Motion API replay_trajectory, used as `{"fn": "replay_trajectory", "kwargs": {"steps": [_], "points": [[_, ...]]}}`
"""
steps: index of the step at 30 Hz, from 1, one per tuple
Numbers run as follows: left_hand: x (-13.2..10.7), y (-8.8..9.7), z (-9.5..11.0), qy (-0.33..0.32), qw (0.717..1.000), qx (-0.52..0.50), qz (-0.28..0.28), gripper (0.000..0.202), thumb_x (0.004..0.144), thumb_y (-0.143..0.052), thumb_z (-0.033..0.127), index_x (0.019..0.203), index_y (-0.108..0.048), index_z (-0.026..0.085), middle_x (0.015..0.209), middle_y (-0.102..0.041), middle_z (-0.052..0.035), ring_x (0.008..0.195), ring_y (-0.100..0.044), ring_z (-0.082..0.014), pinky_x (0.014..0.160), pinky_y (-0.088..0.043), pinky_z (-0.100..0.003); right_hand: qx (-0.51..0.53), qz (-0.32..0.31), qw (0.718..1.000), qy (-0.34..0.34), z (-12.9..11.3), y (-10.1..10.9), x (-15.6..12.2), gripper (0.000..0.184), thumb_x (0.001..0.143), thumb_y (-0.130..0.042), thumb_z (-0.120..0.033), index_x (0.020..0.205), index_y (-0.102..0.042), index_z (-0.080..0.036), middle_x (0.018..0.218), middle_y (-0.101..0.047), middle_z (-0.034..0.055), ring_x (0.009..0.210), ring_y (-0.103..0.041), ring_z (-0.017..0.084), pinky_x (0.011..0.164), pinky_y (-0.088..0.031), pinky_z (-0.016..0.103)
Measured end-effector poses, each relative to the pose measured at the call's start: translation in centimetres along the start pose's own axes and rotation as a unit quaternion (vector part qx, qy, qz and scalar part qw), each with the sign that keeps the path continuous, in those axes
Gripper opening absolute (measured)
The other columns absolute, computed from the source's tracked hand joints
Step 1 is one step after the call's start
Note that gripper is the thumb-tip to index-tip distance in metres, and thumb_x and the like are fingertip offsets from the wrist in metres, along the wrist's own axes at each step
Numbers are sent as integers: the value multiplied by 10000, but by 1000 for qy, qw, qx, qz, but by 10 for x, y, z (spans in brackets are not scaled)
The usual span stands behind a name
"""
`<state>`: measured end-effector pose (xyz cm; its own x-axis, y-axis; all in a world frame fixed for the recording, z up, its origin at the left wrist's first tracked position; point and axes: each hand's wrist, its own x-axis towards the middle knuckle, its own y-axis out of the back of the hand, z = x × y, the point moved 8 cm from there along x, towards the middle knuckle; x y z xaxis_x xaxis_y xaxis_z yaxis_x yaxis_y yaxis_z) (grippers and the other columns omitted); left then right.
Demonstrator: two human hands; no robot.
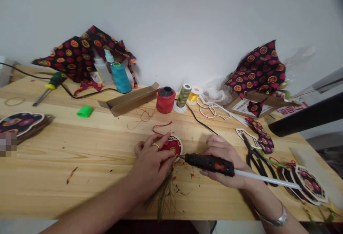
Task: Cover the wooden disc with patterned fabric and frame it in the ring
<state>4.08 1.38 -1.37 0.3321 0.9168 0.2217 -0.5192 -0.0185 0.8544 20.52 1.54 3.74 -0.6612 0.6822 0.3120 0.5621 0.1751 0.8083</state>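
Observation:
My left hand [155,155] holds down a round ornament [171,146] with a white cut-out rim and dark red patterned fabric. A tuft of olive-green tassel threads [160,193] hangs from its lower edge, partly under my hand. A short red cord [160,128] lies at its top. In my right hand [225,162] is a black glue gun [210,163] with a long white glue stick [268,178] sticking out of its back. Its nozzle points left and meets the ornament's lower right rim, close to my left fingertips.
Thread spools, a red one [165,101], a green one [184,96] and a teal one [121,78], stand behind. Black scissors [261,166] and stacked ornaments [311,184] lie right. A screwdriver [50,87] and green plastic piece [84,111] are left. A black tube [308,114] juts in.

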Motion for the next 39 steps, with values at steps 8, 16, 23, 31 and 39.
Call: {"fn": "replay_trajectory", "kwargs": {"steps": [8, 16, 23, 31, 39], "points": [[-1, 0, 0, -1, 1000, -1, -4, 225, 878, -555, 251, 897, -765, 331, 1391, -562, -46, 1205, -433, -352, 880, -301, -574, -1, -2, 1000, -1, 1, -2, -1, 242, 793, -643, -412, 696, -548, -211, 635, -532, 9, 660, -481, 185, 684, -392, 359], [0, 0, 1, -1, 1000, 0, -3, 225, 878, -556, 252, 893, -765, 332, 1386, -567, -41, 1198, -438, -348, 879, -303, -570, -4, -2, 1000, -1, 3, -3, -2, 229, 783, -657, -405, 720, -565, -206, 632, -533, 9, 654, -482, 184, 690, -393, 367], [0, -1, 0, 1, 1000, -5, 2, 220, 872, -562, 252, 894, -765, 335, 1381, -570, -50, 1197, -437, -356, 871, -293, -581, -10, 12, 1000, 4, 1, 0, -1, 246, 789, -644, -419, 690, -553, -214, 610, -526, 3, 642, -477, 182, 662, -398, 354], [0, -1, 0, -1, 1000, 3, 3, 215, 874, -566, 258, 900, -766, 334, 1376, -574, -54, 1198, -441, -357, 869, -297, -575, -3, 5, 1000, 0, 2, 0, -1, 258, 782, -662, -406, 677, -538, -205, 608, -526, 8, 649, -480, 185, 668, -391, 360], [0, 1, 1, -8, 1000, 6, 10, 217, 873, -563, 247, 885, -764, 329, 1369, -582, -50, 1191, -443, -349, 869, -304, -568, -10, 2, 1000, -2, 3, -1, -2, 256, 786, -650, -417, 685, -544, -208, 611, -519, 5, 642, -469, 181, 674, -390, 356]]}}
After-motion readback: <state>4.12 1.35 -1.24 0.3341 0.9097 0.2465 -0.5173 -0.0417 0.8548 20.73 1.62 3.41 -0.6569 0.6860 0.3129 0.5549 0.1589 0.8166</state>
